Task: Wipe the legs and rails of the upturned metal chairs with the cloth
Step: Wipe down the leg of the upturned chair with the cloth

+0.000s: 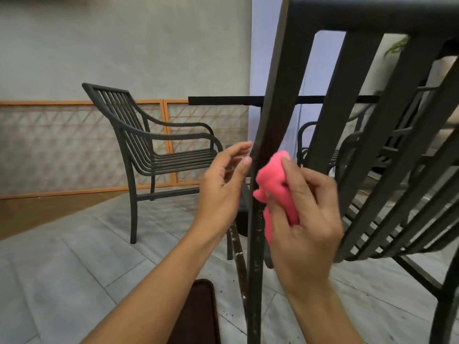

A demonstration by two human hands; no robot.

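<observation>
- The right hand (301,219) rises from the bottom edge, forearm bare, fingers curled round a bunched bright pink cloth (278,192) and pressing it against the right face of the dark metal chair leg (267,135); the thumb lies along the cloth's upper edge
- The left hand (222,187) reaches in from the lower left, fingers relaxed and slightly bent, holding nothing; its fingertips sit just beside the left edge of that leg, and whether they touch it is hard to tell
- The leg belongs to a dark slatted metal chair (387,150) tipped up close to the camera; pale specks dot the leg below the cloth, and its lower end runs out of the bottom of the frame
- A dark brown rounded object (201,314) lies low to the left of the leg, cut off by the bottom edge and hard to identify
- The chair's slats fan to the right of the leg and hide much of what is behind them
- Behind the leg a black horizontal bar (223,100) crosses
- Further left of the leg, an upright dark metal armchair (159,155) stands on grey floor tiles (74,256) before an orange-framed lattice panel (62,145)
</observation>
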